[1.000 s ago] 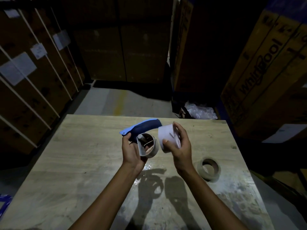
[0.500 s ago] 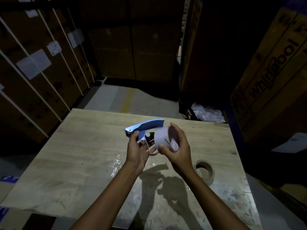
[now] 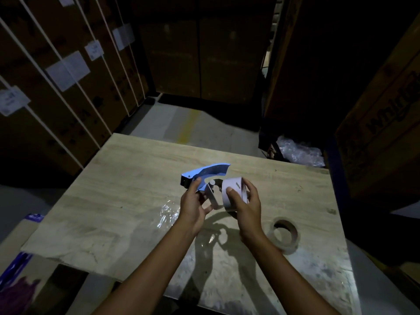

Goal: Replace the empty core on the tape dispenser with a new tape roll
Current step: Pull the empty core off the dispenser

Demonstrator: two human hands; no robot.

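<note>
Gripping tape roll point(image 3: 234, 193), right hand point(image 3: 246, 206)

Both forearms bare, entering from the lower edge and converging toward frame centre. Left hand point(image 3: 195, 206) raised above the surface, palm turned toward 3 o'clock, thumb pointing to 12 o'clock, fingers curled and closed in a grip. Right hand point(image 3: 244, 202) level with it at its 3 o'clock, close but apart, thumb across the near side, fingers wrapped over the far side, closed in a grip. Wrists straight, both held clear of the surface.
</note>
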